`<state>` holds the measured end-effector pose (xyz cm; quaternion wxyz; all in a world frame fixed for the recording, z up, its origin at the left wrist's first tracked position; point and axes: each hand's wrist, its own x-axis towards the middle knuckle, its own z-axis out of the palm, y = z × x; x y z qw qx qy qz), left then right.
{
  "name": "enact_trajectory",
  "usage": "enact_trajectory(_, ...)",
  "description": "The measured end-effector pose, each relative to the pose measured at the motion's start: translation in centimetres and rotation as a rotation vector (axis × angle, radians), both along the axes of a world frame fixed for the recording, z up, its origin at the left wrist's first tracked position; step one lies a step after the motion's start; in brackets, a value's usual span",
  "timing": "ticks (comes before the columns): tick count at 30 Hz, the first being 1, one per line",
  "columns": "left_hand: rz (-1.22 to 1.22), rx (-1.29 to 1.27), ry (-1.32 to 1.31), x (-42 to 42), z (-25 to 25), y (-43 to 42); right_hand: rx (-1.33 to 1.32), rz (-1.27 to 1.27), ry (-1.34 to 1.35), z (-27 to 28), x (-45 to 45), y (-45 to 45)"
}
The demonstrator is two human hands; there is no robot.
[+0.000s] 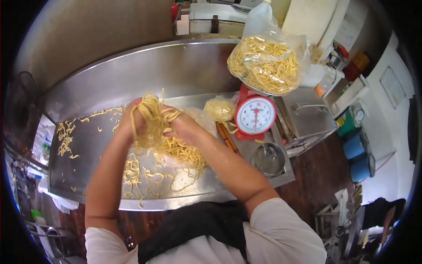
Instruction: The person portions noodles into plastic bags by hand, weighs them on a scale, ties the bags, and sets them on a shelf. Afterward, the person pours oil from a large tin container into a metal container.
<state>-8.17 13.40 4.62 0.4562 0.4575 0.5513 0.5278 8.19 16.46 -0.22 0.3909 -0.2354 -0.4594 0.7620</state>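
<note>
The left hand [135, 119] and right hand [181, 125] are holding a noodle bundle [150, 110], fingers partly curled round it, above the middle of the bench [90, 169]; a red scale [256, 115] is crowding the right end, a metal bowl [268, 159] sitting by the near right corner

Cannot see most fingers of the left hand [133, 118] or all those of the right hand [187, 128], partly hidden by the lifted noodles [150, 115]; cannot read the smallest print on the scale [256, 115]; cannot make out the fan [21, 103] clearly near the dark edge.
</note>
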Motion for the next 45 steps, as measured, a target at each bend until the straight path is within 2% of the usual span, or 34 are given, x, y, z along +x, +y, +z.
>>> enact_trajectory(1,0.113,-0.017,-0.147,1.1,-1.2,0.1,0.175,0.029,0.015,0.9,-0.9,-1.1)
enact_trajectory(2,0.071,-0.089,-0.310,1.9,-1.7,0.1,0.352,0.063,0.034,1.3,-1.6,-1.8)
enact_trajectory(4,0.002,-0.220,-0.636,2.5,-2.0,-0.2,0.274,0.072,-0.071,1.5,-1.6,-1.3)
enact_trajectory(8,-0.359,-0.015,-0.182,1.9,1.7,-3.1,0.207,-0.049,-0.227,2.3,-0.7,-1.9)
enact_trajectory(10,-0.480,0.151,0.052,1.4,3.8,-3.9,0.307,-0.113,-0.379,2.3,-0.5,-0.8)
enact_trajectory(12,-0.349,0.141,0.076,-1.2,4.8,-4.4,0.342,-0.073,-0.400,5.6,0.4,-0.6)
enact_trajectory(13,-0.292,0.141,0.090,-2.7,5.2,-4.4,0.349,-0.077,-0.295,6.9,0.5,-0.6)
enact_trajectory(14,-0.200,0.115,-0.159,-4.4,4.1,-3.7,0.357,-0.084,-0.190,8.1,0.5,-0.6)
enact_trajectory(17,-0.326,0.322,-0.339,0.4,0.7,-3.2,0.332,-0.026,0.055,10.2,0.6,0.9)
enact_trajectory(20,-0.347,0.276,-0.044,6.1,-1.1,-3.8,0.398,0.022,0.196,11.8,0.0,1.3)
enact_trajectory(21,-0.419,0.235,0.078,6.0,-1.8,-3.3,0.443,0.047,0.143,11.8,0.8,2.2)
enact_trajectory(23,-0.604,0.022,0.115,3.4,-3.5,-2.4,0.499,-0.211,-0.065,13.5,1.9,0.6)
enact_trajectory(24,-0.708,-0.083,0.132,2.3,-3.6,-1.8,0.383,-0.083,-0.038,13.6,4.2,1.2)
enact_trajectory(26,-0.673,-0.044,0.192,0.4,-2.4,-1.8,0.506,0.175,-0.189,12.5,7.8,2.3)
enact_trajectory(27,-0.651,-0.029,0.220,-0.3,-1.4,-2.3,0.546,0.064,-0.369,11.7,7.9,1.1)
enact_trajectory(28,-0.520,-0.018,0.388,-0.1,0.1,-2.5,0.585,-0.037,-0.541,10.9,7.6,0.0)
enact_trajectory(29,-0.469,0.103,0.429,0.9,-0.8,-0.8,0.531,0.103,-0.490,9.7,7.0,0.1)
enact_trajectory(30,-0.413,0.224,0.474,2.0,-1.5,1.2,0.541,0.027,-0.430,7.9,6.0,-0.2)
enact_trajectory(32,0.095,0.688,0.995,5.4,-1.3,2.1,0.477,-0.026,-0.298,6.8,4.7,-0.3)
enact_trajectory(34,0.200,0.624,1.054,7.8,2.2,2.0,0.321,-0.017,-0.172,7.1,5.1,0.2)
enact_trajectory(37,-0.186,0.361,0.321,7.8,8.7,2.0,0.232,-0.071,-0.027,10.7,6.4,2.3)
enact_trajectory(39,-0.245,0.446,-0.250,7.8,10.8,2.2,0.387,-0.090,-0.080,14.5,7.6,3.5)
enact_trajectory(41,-0.123,0.566,-0.497,7.1,10.4,3.8,0.513,-0.055,0.033,19.1,8.1,3.0)
enact_trajectory(43,-0.115,0.452,-0.467,7.8,11.8,1.0,0.566,0.092,0.151,23.5,9.2,3.4)
enact_trajectory(45,-0.122,0.292,-0.400,7.9,10.3,2.5,0.623,0.101,0.151,27.1,10.7,4.0)
